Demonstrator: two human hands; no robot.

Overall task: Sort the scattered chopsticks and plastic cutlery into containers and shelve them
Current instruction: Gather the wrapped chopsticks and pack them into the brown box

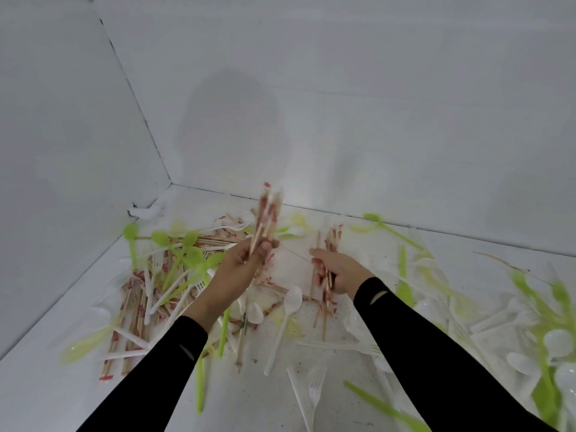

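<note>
White walls (pixel 389 88) corner a bench (pixel 265 406) strewn with plastic cutlery (pixel 190 241) and loose chopsticks (pixel 134 307). Our left grip (pixel 246 263) holds one chopstick bundle (pixel 268 213) upright; our right grip (pixel 339 272) clasps a second bundle (pixel 332 241) low. We see no containers; we judge sorting barely begun, shelving outstanding.

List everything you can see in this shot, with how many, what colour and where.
Loose chopsticks: many, wood with red print, heaped at left on the white surface.
Green cutlery: many, lime, scattered left and right.
White cutlery: many spoons and forks, scattered throughout.
Walls: two, white, meeting in a corner behind.
Sleeves: two, black, on both forearms.
Left hand: grips a chopstick bundle, held upright.
Right hand: grips a second bundle, low over the surface.
</note>
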